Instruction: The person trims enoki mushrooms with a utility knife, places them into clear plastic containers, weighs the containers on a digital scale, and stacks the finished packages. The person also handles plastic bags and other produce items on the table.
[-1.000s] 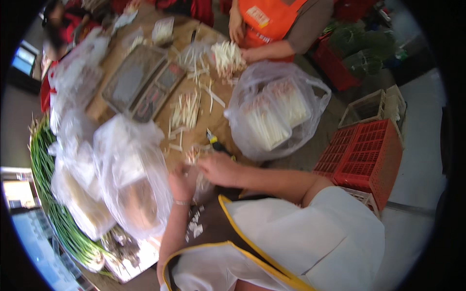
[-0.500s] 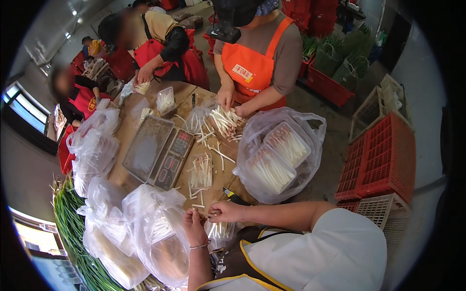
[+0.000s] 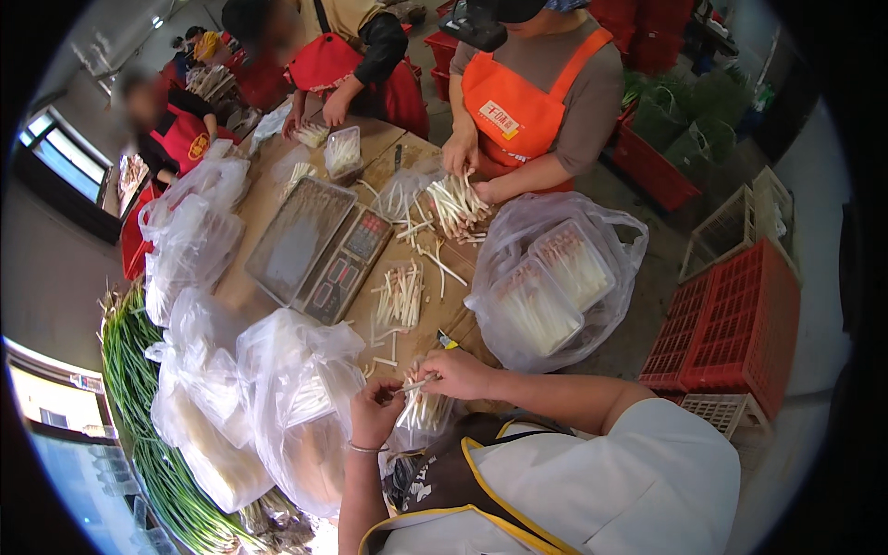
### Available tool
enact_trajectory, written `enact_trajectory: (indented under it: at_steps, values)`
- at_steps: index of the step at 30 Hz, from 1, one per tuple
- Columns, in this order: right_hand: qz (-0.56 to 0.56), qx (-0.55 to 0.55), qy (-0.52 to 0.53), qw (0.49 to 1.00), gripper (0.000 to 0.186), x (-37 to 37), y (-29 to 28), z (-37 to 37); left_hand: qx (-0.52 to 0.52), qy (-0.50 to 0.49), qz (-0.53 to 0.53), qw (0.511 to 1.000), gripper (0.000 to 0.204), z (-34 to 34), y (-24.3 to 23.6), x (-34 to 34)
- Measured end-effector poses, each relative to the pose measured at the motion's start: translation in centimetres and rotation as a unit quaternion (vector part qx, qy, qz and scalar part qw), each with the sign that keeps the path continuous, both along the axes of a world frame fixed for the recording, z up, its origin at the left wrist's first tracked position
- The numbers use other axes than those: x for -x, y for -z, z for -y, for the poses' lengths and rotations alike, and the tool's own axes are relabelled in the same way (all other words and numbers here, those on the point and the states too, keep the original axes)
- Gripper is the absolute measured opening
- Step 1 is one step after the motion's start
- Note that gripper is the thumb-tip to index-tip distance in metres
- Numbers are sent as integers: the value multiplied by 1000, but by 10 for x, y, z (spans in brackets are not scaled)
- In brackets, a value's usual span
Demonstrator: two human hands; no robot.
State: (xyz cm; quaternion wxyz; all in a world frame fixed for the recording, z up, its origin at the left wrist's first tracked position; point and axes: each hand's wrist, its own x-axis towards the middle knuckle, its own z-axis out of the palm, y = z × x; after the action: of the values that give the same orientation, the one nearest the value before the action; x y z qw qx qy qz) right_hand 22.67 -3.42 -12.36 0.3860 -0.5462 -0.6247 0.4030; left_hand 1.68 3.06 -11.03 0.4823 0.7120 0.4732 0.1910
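Note:
A short white vegetable stalk (image 3: pixel 418 383) is stretched between my two hands. My right hand (image 3: pixel 455 376) pinches its right end, and the fingertips of my left hand (image 3: pixel 374 413) close on its left end. Just below them stands a clear bag or tray of similar white stalks (image 3: pixel 425 411), partly covered by my hands. A small clear tray filled with stalks (image 3: pixel 401 298) rests on the table farther off. Several loose stalk pieces (image 3: pixel 392 348) lie between that tray and my hands. Beside my right hand is a knife with a yellow and black handle (image 3: pixel 448 341).
A digital scale (image 3: pixel 338 273) sits mid-table. Plastic bags of packed stalks (image 3: pixel 301 398) line the left, beside long green onions (image 3: pixel 153 398). On the right are a bag of full trays (image 3: pixel 555 287) and red crates (image 3: pixel 731 324). Opposite, a co-worker in an orange apron (image 3: pixel 518 102) handles stalks.
My view has shifted, so the scene sits farther right. My hands keep working close together; the stalk between them now shows at a slant. The co-worker opposite still handles a bunch.

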Motion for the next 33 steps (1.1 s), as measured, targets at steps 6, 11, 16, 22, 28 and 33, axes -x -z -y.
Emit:
enact_trajectory:
  at_steps: [6,11,16,22,28,33]
  values:
    - [31,-8,38,999,18,10,2,0,-123,-26,-49,991,11,-2,19,-2]
    - [-93,92,87,988,20,30,25,-5,-213,-66,-93,970,11,-13,22,-16]
    - [-510,368,46,776,22,12,32,-17,-315,-62,-60,945,20,-29,54,-3]
    - [-540,414,0,733,20,4,35,-16,136,-91,145,976,24,-12,30,-17]
    - [-575,445,11,687,23,8,40,-10,341,-76,295,889,12,-8,49,-10]
    - [-639,459,0,618,36,-3,46,-7,435,-178,334,817,7,-5,49,-10]
